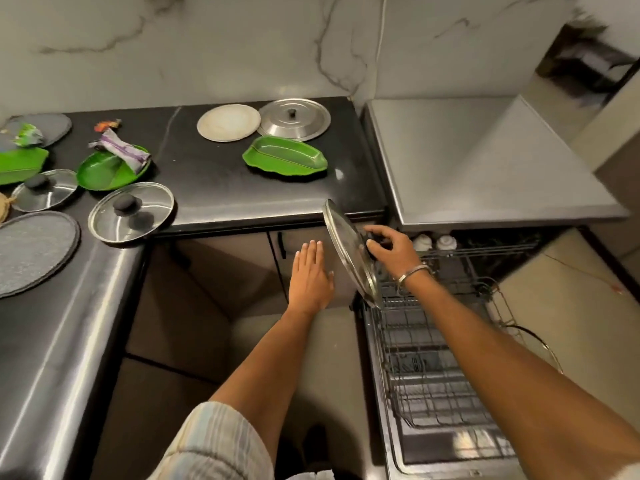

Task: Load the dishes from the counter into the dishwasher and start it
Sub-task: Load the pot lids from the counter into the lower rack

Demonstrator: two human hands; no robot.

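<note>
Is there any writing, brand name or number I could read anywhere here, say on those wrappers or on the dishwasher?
None can be read.
Purple wrapper on a green plate: printing too blurred to read.
Green wrapper: too blurred.
Orange wrapper: too small and blurred.
Dishwasher, the lid gripped by the right hand, and the other dishes: no lettering visible.

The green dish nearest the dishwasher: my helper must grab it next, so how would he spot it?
Start at the black counter, at its end beside the dishwasher. In front of a white plate and a steel lid lies the green dish. It alone among the green dishes is empty.
</note>
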